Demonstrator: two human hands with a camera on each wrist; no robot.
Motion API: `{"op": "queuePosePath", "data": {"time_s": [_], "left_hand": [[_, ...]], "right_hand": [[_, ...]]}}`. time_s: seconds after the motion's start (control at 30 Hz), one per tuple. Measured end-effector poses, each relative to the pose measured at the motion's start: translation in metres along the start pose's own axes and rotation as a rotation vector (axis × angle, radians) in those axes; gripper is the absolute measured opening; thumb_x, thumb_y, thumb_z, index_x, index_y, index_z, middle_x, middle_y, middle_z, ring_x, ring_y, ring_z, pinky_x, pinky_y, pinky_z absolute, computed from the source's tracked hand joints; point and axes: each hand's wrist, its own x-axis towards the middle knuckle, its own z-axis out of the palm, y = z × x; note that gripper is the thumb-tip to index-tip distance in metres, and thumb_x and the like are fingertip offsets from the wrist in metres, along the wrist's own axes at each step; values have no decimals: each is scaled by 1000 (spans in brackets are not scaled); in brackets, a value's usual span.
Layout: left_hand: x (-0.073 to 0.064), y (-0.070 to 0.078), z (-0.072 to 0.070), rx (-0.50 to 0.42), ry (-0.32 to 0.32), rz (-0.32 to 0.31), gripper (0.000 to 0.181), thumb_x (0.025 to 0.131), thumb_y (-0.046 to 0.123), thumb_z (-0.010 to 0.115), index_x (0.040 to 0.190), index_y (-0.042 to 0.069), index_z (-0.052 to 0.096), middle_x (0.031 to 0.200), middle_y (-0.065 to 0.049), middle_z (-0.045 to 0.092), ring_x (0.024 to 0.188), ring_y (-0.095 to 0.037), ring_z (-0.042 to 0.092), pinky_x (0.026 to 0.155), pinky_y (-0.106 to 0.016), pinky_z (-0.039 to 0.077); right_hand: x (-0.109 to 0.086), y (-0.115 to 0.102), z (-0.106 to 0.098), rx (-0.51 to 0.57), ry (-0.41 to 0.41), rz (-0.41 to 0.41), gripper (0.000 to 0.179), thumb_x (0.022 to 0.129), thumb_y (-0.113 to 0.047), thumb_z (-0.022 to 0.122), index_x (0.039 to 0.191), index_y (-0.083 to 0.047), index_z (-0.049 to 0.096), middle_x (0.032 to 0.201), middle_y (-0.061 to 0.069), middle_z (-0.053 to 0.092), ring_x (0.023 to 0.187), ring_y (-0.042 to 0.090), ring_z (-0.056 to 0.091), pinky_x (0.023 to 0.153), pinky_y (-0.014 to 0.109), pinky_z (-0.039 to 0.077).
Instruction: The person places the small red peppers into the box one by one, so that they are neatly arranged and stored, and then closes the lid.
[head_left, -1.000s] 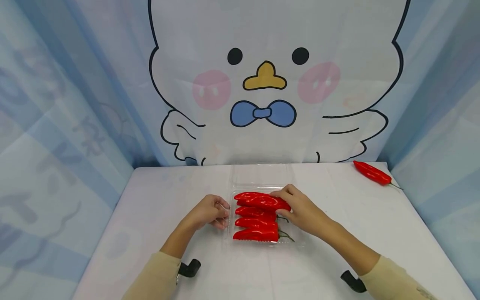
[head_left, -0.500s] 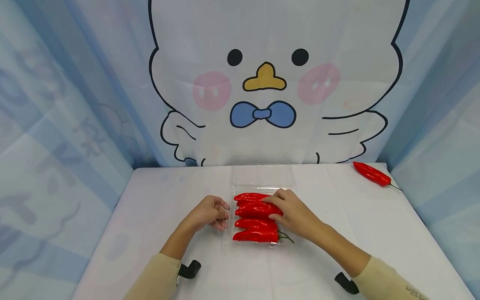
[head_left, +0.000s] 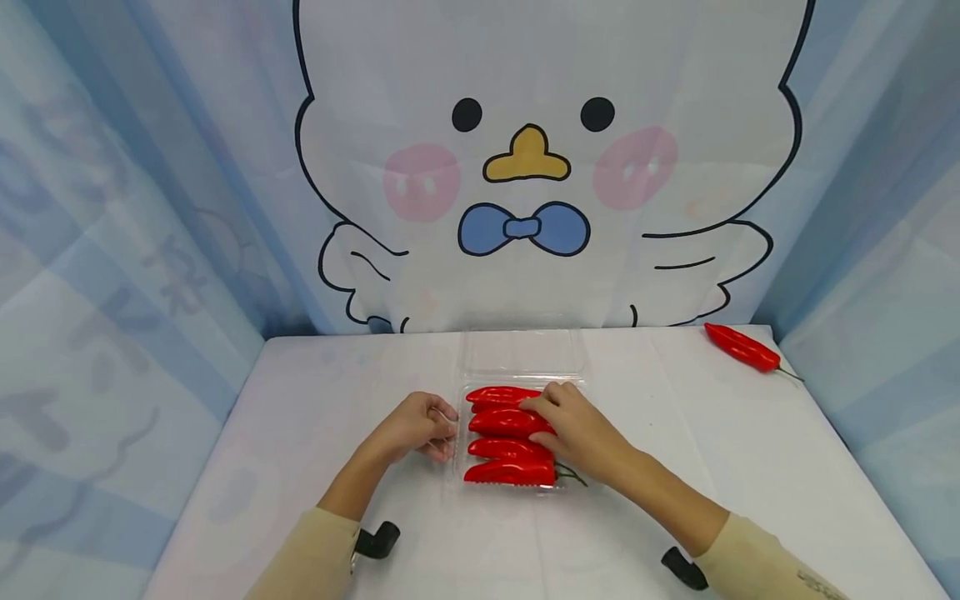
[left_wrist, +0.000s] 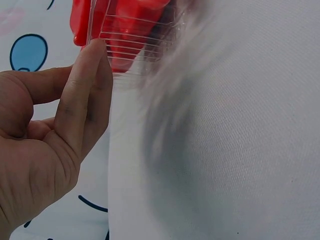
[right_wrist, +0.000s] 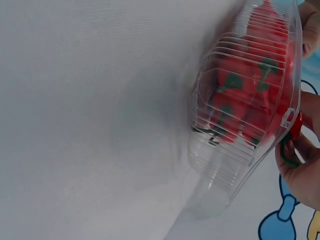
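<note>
A clear plastic clamshell box (head_left: 522, 354) lies open on the table, with several red chili peppers (head_left: 510, 473) side by side in its tray. My left hand (head_left: 420, 425) is at the tray's left edge; in the left wrist view its fingertips pinch the clear rim (left_wrist: 95, 22). My right hand (head_left: 581, 429) grips the stem end of a red chili pepper (head_left: 501, 422) lying on top of the others. In the right wrist view that pepper's green stem (right_wrist: 287, 154) shows between thumb and fingers, beside the ribbed wall of the box (right_wrist: 220, 160).
Another red chili pepper (head_left: 742, 347) lies at the table's far right corner. The white table (head_left: 300, 433) meets a printed cloth backdrop (head_left: 525, 283) at the back. Blue patterned curtains (head_left: 97, 333) hang at both sides.
My right hand has moved left and slightly toward me with the chili pepper, laying it over the middle of the tray. My left hand has stayed at the tray's edge.
</note>
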Motion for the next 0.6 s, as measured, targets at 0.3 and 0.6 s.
{"op": "queuePosePath", "data": {"time_s": [0.3, 0.6], "left_hand": [[-1, 1, 0, 1, 4, -2, 17, 96, 1, 68, 111, -4, 61, 80, -14, 69, 58, -17, 70, 58, -30, 63], [0, 0, 0, 1, 0, 5, 17, 97, 1, 67, 111, -5, 61, 80, -14, 69, 59, -17, 70, 58, -31, 63]], "right_hand": [[0, 0, 6, -15, 22, -47, 52, 79, -17, 91, 125, -13, 68, 106, 0, 62, 102, 14, 57, 78, 23, 62], [-1, -1, 8, -45, 52, -76, 50, 79, -18, 91, 123, -11, 68, 107, 2, 62, 101, 16, 59, 79, 23, 62]]}}
